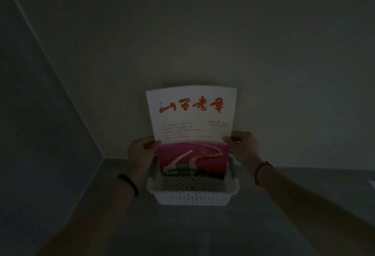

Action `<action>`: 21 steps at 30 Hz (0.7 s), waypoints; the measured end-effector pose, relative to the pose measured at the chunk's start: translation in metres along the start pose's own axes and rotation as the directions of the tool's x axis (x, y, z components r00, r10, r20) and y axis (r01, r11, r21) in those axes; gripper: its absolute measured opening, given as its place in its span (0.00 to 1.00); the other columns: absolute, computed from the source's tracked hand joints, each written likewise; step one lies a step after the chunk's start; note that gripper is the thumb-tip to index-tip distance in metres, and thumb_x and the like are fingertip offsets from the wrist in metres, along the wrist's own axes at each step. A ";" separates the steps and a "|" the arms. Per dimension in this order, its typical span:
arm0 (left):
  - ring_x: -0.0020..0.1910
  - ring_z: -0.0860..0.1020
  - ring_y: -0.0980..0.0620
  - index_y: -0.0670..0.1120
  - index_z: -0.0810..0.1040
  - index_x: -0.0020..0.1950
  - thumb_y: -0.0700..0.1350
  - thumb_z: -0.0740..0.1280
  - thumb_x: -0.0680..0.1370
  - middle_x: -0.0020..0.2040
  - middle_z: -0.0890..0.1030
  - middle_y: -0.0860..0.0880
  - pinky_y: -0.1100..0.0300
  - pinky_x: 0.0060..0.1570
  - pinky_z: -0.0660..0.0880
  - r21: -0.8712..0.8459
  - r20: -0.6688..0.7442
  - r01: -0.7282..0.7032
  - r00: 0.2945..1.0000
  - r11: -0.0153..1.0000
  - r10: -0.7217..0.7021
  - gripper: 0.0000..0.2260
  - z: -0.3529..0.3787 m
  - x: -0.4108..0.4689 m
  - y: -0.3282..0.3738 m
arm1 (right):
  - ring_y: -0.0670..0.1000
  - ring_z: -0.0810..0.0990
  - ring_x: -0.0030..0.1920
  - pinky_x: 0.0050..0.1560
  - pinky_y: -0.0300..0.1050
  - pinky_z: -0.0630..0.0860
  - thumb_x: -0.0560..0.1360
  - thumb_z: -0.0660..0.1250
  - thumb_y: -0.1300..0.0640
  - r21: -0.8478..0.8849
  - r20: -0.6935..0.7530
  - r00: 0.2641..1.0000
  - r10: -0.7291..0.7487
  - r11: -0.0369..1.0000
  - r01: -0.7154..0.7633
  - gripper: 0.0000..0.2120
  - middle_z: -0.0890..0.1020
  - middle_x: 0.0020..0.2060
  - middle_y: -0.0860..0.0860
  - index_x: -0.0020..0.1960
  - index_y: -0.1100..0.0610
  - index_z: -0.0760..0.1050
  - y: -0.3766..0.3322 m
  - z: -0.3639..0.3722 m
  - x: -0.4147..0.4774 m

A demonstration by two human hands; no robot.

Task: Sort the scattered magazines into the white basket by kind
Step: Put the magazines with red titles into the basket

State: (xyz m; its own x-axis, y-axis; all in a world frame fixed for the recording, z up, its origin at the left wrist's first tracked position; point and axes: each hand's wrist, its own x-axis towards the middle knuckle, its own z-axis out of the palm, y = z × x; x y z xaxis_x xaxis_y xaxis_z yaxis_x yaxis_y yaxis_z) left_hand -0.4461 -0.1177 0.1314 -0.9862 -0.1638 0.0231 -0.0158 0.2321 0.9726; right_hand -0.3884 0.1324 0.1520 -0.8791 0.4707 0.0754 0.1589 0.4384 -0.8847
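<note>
A thin paper magazine with a white upper cover, red brush-style title characters and a magenta landscape picture across its lower part (191, 125) is seen held upright, cover facing the camera. Rows of small red print are noted below the title; they are too blurred to be read. The top edge is seen slightly bowed.

A white perforated plastic basket (192, 195) is observed resting on a dim grey surface (304, 205), close to a pale wall (203, 32). Inside it, towards its far side, other magazines with dark and green lower edges (182, 172) are seen standing behind the held one; their number cannot be determined in the low light.

The lower edge of the held magazine is located within the basket, against those already standing there. The left hand (142, 150) is clamped on the left edge at mid-height, thumb on the cover, remaining fingers hidden behind. The right hand (243, 146) is clamped likewise on the right edge, thumb on the front. A dark beaded bracelet (128, 184) is recorded on the left wrist and a red cord bracelet (260, 169) on the right.
</note>
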 end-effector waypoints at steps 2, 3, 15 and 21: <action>0.48 0.81 0.45 0.38 0.82 0.52 0.40 0.70 0.72 0.51 0.83 0.39 0.47 0.56 0.78 0.050 0.008 -0.016 1.000 0.999 0.015 0.10 0.005 0.003 -0.011 | 0.56 0.82 0.39 0.40 0.49 0.79 0.70 0.70 0.59 -0.016 -0.019 0.999 0.027 1.000 -0.027 0.08 0.83 0.35 0.58 0.36 0.62 0.80 0.011 0.009 0.002; 0.47 0.81 0.46 0.39 0.82 0.52 0.41 0.70 0.72 0.52 0.84 0.39 0.50 0.56 0.78 0.072 0.009 -0.024 1.000 0.997 0.023 0.10 0.007 0.003 -0.015 | 0.53 0.80 0.38 0.35 0.42 0.75 0.70 0.70 0.58 -0.035 -0.029 0.999 0.028 0.999 -0.029 0.07 0.82 0.34 0.57 0.36 0.61 0.80 0.017 0.012 0.003; 0.32 0.71 0.58 0.46 0.71 0.35 0.40 0.72 0.70 0.33 0.73 0.53 0.81 0.23 0.65 0.050 -0.150 -0.013 0.988 0.999 0.021 0.11 0.019 -0.009 -0.028 | 0.50 0.76 0.39 0.43 0.39 0.70 0.67 0.74 0.56 -0.017 -0.111 0.987 0.119 0.992 -0.122 0.12 0.80 0.37 0.53 0.45 0.62 0.79 0.038 0.025 0.005; 0.40 0.77 0.47 0.47 0.73 0.37 0.40 0.71 0.72 0.37 0.77 0.49 0.58 0.43 0.77 -0.034 0.047 -0.047 0.998 0.998 0.049 0.08 0.033 -0.045 -0.018 | 0.51 0.79 0.34 0.36 0.42 0.76 0.68 0.72 0.61 0.071 -0.066 0.986 0.151 0.987 -0.146 0.06 0.79 0.34 0.52 0.42 0.58 0.77 0.055 -0.014 -0.028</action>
State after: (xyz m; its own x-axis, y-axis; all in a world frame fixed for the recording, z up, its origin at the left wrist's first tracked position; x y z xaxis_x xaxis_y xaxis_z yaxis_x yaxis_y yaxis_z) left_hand -0.4066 -0.0827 0.1054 -0.9925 -0.1071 0.0596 0.0364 0.2065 0.9778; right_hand -0.3486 0.1542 0.1083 -0.8137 0.5806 -0.0286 0.2532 0.3097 -0.9165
